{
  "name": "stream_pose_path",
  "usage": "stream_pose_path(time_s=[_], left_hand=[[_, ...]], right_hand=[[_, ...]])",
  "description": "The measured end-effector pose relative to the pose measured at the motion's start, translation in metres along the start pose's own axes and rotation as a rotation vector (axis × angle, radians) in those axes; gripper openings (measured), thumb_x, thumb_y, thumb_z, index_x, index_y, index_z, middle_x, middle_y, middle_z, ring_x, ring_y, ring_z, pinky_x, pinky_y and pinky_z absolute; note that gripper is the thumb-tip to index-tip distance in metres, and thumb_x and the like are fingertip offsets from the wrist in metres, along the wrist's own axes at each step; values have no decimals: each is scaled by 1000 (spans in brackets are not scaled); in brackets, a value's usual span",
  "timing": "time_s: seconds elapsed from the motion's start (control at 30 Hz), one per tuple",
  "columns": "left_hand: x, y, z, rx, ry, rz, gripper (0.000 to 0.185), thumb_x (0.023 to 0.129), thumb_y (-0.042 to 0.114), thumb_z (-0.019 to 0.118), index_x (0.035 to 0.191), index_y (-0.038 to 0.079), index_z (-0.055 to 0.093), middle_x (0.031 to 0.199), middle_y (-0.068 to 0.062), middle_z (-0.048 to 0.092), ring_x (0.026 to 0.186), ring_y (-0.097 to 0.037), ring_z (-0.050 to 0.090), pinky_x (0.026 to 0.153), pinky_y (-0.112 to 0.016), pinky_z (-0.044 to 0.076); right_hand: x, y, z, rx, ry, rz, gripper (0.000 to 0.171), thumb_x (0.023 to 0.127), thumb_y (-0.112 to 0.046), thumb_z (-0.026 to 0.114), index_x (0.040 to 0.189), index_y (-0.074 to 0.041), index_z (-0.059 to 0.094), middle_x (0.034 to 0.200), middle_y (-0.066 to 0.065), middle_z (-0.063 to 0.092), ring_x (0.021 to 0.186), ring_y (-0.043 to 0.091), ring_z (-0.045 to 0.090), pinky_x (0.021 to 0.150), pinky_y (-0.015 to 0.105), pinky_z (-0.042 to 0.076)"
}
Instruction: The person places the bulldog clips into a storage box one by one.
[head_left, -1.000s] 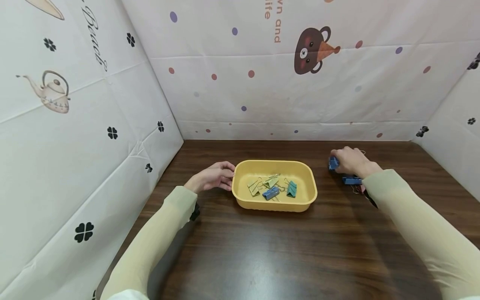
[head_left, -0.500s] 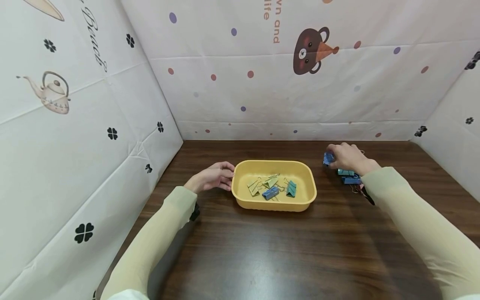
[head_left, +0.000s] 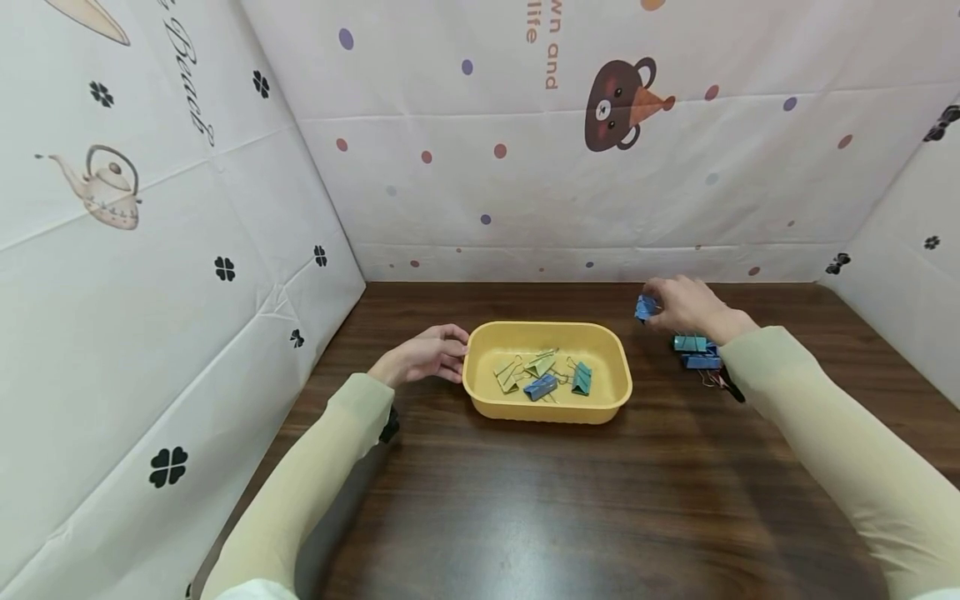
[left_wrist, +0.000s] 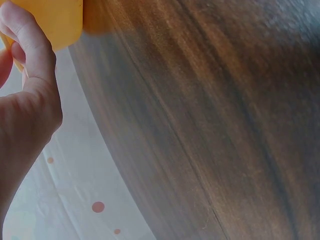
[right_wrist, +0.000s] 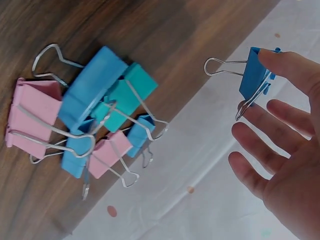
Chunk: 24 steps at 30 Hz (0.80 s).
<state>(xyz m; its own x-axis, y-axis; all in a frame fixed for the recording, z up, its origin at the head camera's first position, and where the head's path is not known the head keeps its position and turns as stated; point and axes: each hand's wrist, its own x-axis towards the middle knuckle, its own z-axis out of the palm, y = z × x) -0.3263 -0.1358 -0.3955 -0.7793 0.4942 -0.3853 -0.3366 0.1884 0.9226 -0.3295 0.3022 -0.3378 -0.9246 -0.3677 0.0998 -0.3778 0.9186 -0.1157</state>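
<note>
My right hand point(head_left: 686, 304), held above the table at the back right, pinches a blue binder clip point(right_wrist: 254, 72) between thumb and index finger. Its other fingers are spread in the right wrist view. Below lies a pile with a large blue clip point(right_wrist: 92, 87), a pink clip point(right_wrist: 35, 117), a teal clip point(right_wrist: 125, 97) and smaller ones, their wire handles overlapping. My left hand point(head_left: 427, 354) touches the left side of a yellow tray point(head_left: 551, 411) with relaxed fingers. Inside the tray lie yellow-green clips point(head_left: 508, 379), a blue clip point(head_left: 540, 387) and a teal clip point(head_left: 582, 379).
The dark wooden table point(head_left: 510, 508) meets a printed white cloth wall point(head_left: 420, 192) at the back. Similar cloth walls stand at the left point(head_left: 180, 350) and at the right point(head_left: 907, 292).
My right hand has moved up and left with the blue clip, away from the pile, uncovering a teal clip there. The left hand and the tray stay in place.
</note>
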Motion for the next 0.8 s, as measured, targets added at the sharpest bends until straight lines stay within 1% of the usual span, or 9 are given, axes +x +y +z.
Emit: stream_pose_path(time_s=[0.23,0.37,0.53,0.8], left_hand=[[0,-1,0,-1,0,4,33,100,8,49,129,2,37,90,-10,58,67,-18,62,63,-32,58],[-1,0,0,6,-2,7,33,100,8,50,130,2,37,90,-10,58,67,-18,62,63,-32,58],[-1,0,0,6,-4,7,34,100,8,49,131,2,36,91,-11,57,67,-18,62,63,-32,58],[0,-1,-1,1,-4,6,31,99,8,50,127,3,38,88,-10,58,66,-18,62,63,-32,59]], right_hand=[[5,-12,-7,19,1,18,54,80,-22,75,123,4,56,115,26,65,100,39,62,85,56,49],[7,-22,-11,42,15,13,54,79,-23,76,122,4,57,113,25,66,99,37,63,84,55,50],[9,-35,-16,58,36,-20,55,79,-25,77,123,2,57,109,23,67,95,34,63,83,53,50],[12,-57,-22,61,59,-81,56,78,-26,78,123,1,58,106,21,69,93,33,64,82,52,50]])
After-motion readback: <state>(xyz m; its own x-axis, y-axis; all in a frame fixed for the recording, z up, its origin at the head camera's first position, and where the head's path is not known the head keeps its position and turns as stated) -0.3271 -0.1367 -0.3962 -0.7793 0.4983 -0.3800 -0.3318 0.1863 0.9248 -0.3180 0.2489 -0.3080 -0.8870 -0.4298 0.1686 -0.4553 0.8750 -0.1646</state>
